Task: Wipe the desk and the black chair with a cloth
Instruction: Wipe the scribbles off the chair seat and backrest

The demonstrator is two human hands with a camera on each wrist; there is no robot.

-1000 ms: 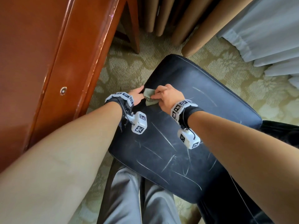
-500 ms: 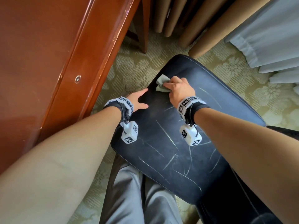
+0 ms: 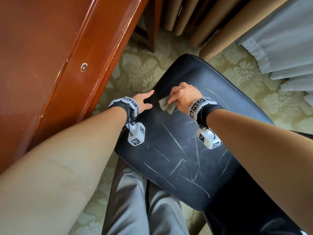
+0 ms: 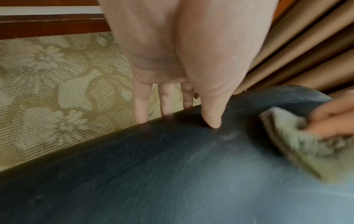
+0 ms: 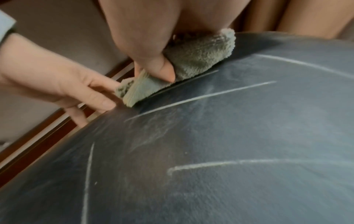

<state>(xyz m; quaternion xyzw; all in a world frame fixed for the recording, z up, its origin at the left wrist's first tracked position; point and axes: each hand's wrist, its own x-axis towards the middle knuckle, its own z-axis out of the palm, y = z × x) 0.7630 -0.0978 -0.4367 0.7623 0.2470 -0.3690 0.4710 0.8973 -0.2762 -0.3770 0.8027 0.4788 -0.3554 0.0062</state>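
Now right hand (image 3: pixel 183 97) clenched round bunched cloth (image 3: pixel 166 107), pressing it flat on black chair (image 3: pixel 177 158) seat, far-left part. Left hand (image 3: pixel 144 103) just beside cloth on its left, fingers (image 4: pixel 141 106) straight, thumb on seat, fingertips at seat's left edge; holds nothing, likely steadying chair. Relation that matters: chalky streaks (image 5: pixel 201 98) lie mostly nearer person than cloth and to its right, long axes slanting. Judgement: next stroke wants pull back toward body, right hand only. Desk (image 3: pixel 50 56) well left of both hands.
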